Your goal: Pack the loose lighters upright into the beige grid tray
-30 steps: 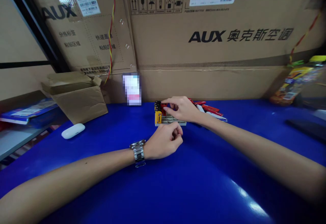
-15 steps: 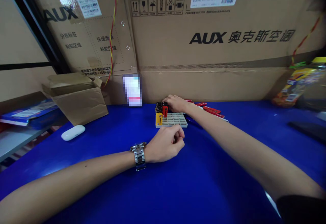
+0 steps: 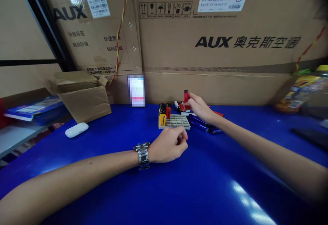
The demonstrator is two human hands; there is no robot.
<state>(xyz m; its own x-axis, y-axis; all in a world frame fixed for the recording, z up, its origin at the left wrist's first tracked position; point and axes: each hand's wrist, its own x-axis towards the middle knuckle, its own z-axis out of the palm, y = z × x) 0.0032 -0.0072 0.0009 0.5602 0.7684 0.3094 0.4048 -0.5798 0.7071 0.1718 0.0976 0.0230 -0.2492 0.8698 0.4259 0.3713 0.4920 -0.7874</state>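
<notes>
The red lighter stands upright just above the middle of the frame, pinched in the fingertips of the right hand. Just below and to the left sits the grey tray, with lighters only in its left slots. Keeping the lighter straight and gripped at its low end looks best for such small slots. The left hand is a closed fist on the blue table.

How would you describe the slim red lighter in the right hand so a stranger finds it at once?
Find the big brown AUX cardboard box behind the blue table, then the small grey grid tray before it. Beyond the tray's far right corner, the right hand pinches a slim red lighter, the only one held upright off the table.
</notes>
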